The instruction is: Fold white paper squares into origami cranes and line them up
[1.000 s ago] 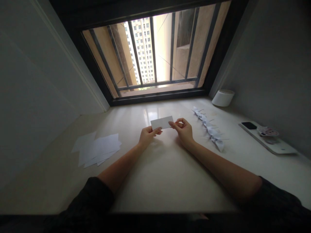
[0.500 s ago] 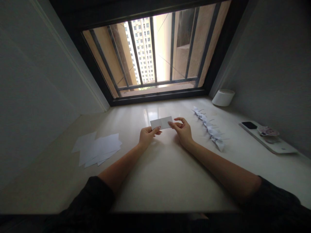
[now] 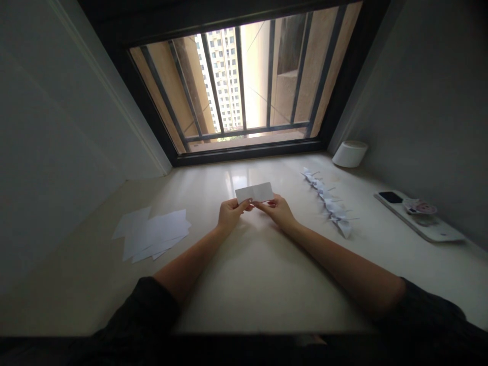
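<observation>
A small folded rectangle of white paper is held just above the pale counter, in front of the window. My left hand pinches its lower left corner between thumb and fingers. My right hand has its fingers closed along the paper's bottom edge, near the middle. Both forearms stretch out from dark sleeves at the bottom of the view.
A loose stack of white sheets lies at the left. A row of folded paper cranes runs along the right. Beyond them stand a white round container and a white tablet carrying a phone and a sticker. A barred window faces me.
My right hand has slid left from the paper's right end to its bottom edge. The paper has stayed in place, and my left hand has not moved.
</observation>
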Demonstrator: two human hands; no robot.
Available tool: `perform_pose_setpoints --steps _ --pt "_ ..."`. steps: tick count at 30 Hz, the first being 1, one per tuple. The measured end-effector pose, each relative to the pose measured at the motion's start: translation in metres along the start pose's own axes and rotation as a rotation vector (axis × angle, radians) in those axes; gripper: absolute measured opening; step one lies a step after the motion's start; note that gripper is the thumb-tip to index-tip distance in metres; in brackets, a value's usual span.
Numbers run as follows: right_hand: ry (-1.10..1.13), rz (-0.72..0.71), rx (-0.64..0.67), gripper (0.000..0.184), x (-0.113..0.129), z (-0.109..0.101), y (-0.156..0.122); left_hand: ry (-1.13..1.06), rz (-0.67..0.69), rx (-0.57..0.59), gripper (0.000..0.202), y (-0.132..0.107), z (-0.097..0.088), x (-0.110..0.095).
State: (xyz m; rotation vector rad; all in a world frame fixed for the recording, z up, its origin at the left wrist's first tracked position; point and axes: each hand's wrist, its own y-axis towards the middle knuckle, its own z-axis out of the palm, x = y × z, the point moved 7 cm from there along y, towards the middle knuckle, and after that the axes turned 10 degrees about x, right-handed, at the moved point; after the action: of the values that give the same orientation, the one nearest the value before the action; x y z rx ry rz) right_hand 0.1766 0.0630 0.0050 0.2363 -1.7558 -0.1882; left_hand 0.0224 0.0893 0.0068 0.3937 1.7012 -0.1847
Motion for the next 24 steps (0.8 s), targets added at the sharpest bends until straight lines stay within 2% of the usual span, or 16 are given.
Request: perform_pose_setpoints --steps 7,13,19,24 --pt "0.044 0.014 -0.011 0.033 0.002 -0.008 -0.002 0.018 -0.02 0.035 0.039 0.0 0.0 0.003" --pt "0.119 0.062 -0.091 0.032 0.001 -0.021 -0.002 0.009 -0.046 0.012 0.04 0.0 -0.003 0.005" --pt "0.173 0.076 -0.054 0.03 0.0 -0.019 -0.001 -0.008 -0.041 -0.01 0.04 0.002 -0.005 0.008" --pt "0.219 0.059 0.049 0.027 -0.005 -0.016 0.003 -0.024 -0.029 -0.031 0.041 0.002 -0.007 0.008"
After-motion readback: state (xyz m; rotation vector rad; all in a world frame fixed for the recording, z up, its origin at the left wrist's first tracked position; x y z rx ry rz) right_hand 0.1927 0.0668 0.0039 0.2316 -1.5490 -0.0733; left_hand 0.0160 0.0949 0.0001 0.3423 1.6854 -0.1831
